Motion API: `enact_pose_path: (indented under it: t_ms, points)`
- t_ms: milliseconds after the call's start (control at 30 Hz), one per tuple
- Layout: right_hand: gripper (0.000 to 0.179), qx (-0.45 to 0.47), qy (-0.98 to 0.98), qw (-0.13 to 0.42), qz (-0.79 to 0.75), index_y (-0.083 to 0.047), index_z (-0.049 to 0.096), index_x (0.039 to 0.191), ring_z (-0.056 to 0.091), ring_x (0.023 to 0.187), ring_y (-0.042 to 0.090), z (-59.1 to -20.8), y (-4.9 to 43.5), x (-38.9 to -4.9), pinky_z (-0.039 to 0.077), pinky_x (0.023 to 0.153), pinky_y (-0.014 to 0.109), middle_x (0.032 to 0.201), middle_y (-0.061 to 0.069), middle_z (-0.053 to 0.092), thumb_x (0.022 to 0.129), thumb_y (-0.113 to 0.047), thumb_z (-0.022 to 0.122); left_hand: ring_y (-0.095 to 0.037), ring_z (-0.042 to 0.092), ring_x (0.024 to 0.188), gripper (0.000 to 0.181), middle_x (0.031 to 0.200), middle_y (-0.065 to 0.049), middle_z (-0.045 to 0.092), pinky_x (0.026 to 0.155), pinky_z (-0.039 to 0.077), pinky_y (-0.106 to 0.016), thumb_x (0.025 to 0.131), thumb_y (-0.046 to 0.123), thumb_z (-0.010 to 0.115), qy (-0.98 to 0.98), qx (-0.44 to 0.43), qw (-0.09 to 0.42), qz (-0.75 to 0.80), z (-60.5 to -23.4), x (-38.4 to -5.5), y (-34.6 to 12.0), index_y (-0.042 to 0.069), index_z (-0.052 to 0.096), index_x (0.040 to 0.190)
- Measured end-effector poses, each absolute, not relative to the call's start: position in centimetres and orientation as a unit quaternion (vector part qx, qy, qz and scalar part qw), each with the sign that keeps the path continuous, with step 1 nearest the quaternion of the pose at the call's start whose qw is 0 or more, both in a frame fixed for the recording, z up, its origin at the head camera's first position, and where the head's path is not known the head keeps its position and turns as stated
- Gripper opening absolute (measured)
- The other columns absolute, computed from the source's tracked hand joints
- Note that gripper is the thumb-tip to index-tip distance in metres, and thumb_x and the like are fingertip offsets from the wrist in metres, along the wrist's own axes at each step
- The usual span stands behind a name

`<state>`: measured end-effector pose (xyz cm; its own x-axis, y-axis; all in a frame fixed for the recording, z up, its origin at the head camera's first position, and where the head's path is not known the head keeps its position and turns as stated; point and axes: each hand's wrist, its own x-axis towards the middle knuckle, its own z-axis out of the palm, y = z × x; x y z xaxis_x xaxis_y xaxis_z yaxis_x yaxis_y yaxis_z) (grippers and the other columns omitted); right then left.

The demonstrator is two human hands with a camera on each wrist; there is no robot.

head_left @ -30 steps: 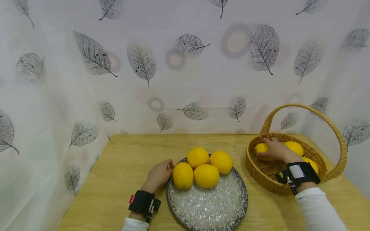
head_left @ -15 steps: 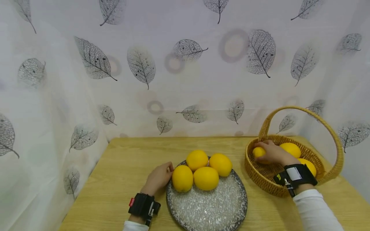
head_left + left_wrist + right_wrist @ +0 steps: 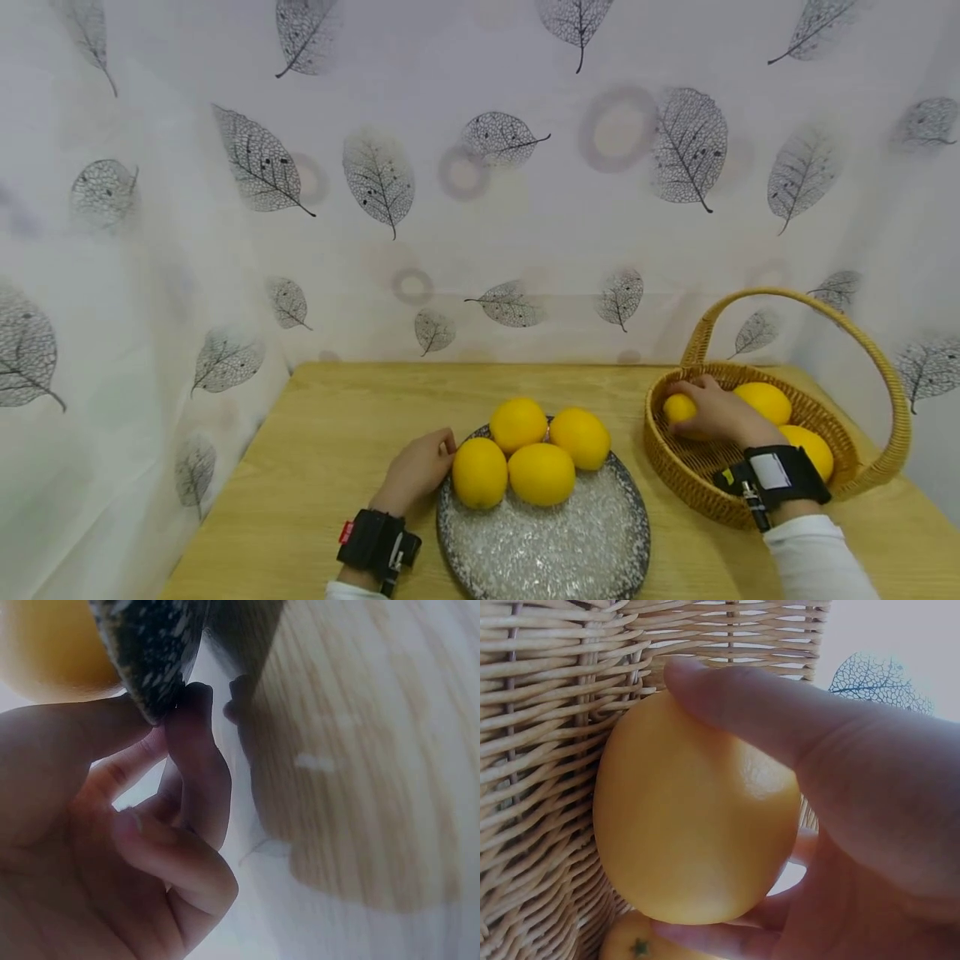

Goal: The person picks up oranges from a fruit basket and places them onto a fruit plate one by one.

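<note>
My left hand [image 3: 417,468] pinches the left rim of a speckled grey plate [image 3: 543,542]. In the left wrist view, the thumb lies on one side of the dark plate rim [image 3: 154,656] and the index finger on the other. Several yellow-orange oranges [image 3: 542,473] sit grouped on the plate's far half. Inside a wicker basket [image 3: 678,492] at the right, my right hand [image 3: 723,412] holds an orange [image 3: 679,407]. The right wrist view shows the thumb on one side of this orange [image 3: 694,817] and the fingers around the other, close to the woven wall.
Two more oranges, one at the back [image 3: 763,402] and one at the right [image 3: 810,450], lie in the basket. Its tall arched handle [image 3: 862,329] rises over them. A leaf-print curtain [image 3: 465,233] hangs behind the wooden table [image 3: 337,408].
The head view has shifted slightly, so everything appears a bit lower. My left hand stays at the plate rim, and my right hand stays in the basket around the orange.
</note>
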<state>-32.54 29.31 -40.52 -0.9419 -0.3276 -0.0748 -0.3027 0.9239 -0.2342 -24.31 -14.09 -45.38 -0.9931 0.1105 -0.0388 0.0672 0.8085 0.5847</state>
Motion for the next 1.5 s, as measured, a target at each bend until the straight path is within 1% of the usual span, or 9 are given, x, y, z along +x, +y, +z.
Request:
enact_pose_path:
  t_ms: [133, 300, 467, 667, 867, 1067, 1200, 1500]
  points:
    - [0.064, -0.158, 0.98, 0.05, -0.11, 0.002, 0.054, 0.13, 0.058, 0.083, 0.047, -40.54, 29.2, -32.24, 0.049, 0.072, 0.063, 0.121, 0.043, 0.043, 0.079, -0.032, 0.073, -0.016, 0.041, 0.053, 0.009, 0.065, -0.004, 0.05, 0.047, 0.03, -0.026, 0.094, 0.018, 0.057, 0.951, 0.044, 0.033, 0.305, -45.59, -24.25, -14.11, 0.011, 0.06, 0.088]
    - [0.065, -0.145, 0.982, 0.055, -0.106, 0.003, 0.053, 0.131, 0.058, 0.083, 0.048, -40.45, 29.08, -31.85, 0.049, 0.072, 0.063, 0.123, 0.044, 0.042, 0.08, -0.031, 0.072, -0.016, 0.042, 0.053, 0.01, 0.066, -0.004, 0.052, 0.048, 0.031, -0.026, 0.093, 0.02, 0.057, 0.95, 0.047, 0.033, 0.308, -45.76, -24.21, -14.06, 0.012, 0.06, 0.088]
    - [0.063, -0.144, 0.982, 0.052, -0.11, 0.002, 0.053, 0.13, 0.058, 0.08, 0.048, -40.53, 28.9, -31.61, 0.049, 0.07, 0.062, 0.124, 0.045, 0.04, 0.08, -0.03, 0.073, -0.015, 0.042, 0.054, 0.009, 0.065, -0.004, 0.052, 0.048, 0.031, -0.026, 0.093, 0.018, 0.057, 0.951, 0.048, 0.029, 0.305, -45.85, -24.12, -14.09, 0.011, 0.06, 0.088]
    - [0.064, -0.13, 0.984, 0.053, -0.108, 0.002, 0.053, 0.13, 0.056, 0.084, 0.054, -40.87, 28.89, -31.47, 0.048, 0.074, 0.066, 0.127, 0.046, 0.038, 0.079, -0.031, 0.073, -0.016, 0.042, 0.053, 0.009, 0.064, -0.004, 0.05, 0.048, 0.03, -0.026, 0.093, 0.019, 0.058, 0.95, 0.046, 0.035, 0.306, -45.71, -24.08, -14.04, 0.011, 0.06, 0.088]
    - [0.063, -0.13, 0.984, 0.049, -0.108, 0.0, 0.053, 0.129, 0.054, 0.086, 0.058, -40.74, 28.93, -31.57, 0.047, 0.074, 0.068, 0.126, 0.046, 0.038, 0.079, -0.031, 0.073, -0.016, 0.042, 0.053, 0.01, 0.065, -0.003, 0.051, 0.048, 0.03, -0.026, 0.093, 0.02, 0.058, 0.95, 0.044, 0.032, 0.308, -45.8, -24.28, -14.03, 0.012, 0.06, 0.088]
    - [0.062, -0.134, 0.984, 0.047, -0.109, 0.001, 0.053, 0.129, 0.055, 0.084, 0.056, -40.49, 28.82, -31.7, 0.048, 0.071, 0.064, 0.124, 0.045, 0.039, 0.079, -0.03, 0.073, -0.015, 0.041, 0.053, 0.01, 0.065, -0.003, 0.051, 0.047, 0.03, -0.026, 0.093, 0.02, 0.057, 0.95, 0.041, 0.032, 0.307, -45.94, -24.41, -14.03, 0.012, 0.06, 0.089]
    - [0.063, -0.133, 0.984, 0.048, -0.108, 0.002, 0.052, 0.13, 0.053, 0.087, 0.059, -40.55, 28.8, -31.74, 0.047, 0.073, 0.066, 0.125, 0.046, 0.038, 0.08, -0.03, 0.073, -0.015, 0.042, 0.053, 0.01, 0.065, -0.004, 0.051, 0.047, 0.03, -0.026, 0.093, 0.021, 0.057, 0.95, 0.042, 0.032, 0.307, -45.95, -24.45, -14.07, 0.012, 0.06, 0.089]
    - [0.063, -0.131, 0.984, 0.05, -0.11, 0.002, 0.053, 0.129, 0.053, 0.088, 0.06, -40.74, 28.66, -31.84, 0.046, 0.074, 0.067, 0.125, 0.046, 0.038, 0.079, -0.03, 0.073, -0.015, 0.04, 0.051, 0.01, 0.062, -0.002, 0.047, 0.047, 0.029, -0.026, 0.094, 0.02, 0.057, 0.95, 0.043, 0.032, 0.308, -45.9, -24.35, -14.16, 0.012, 0.06, 0.088]
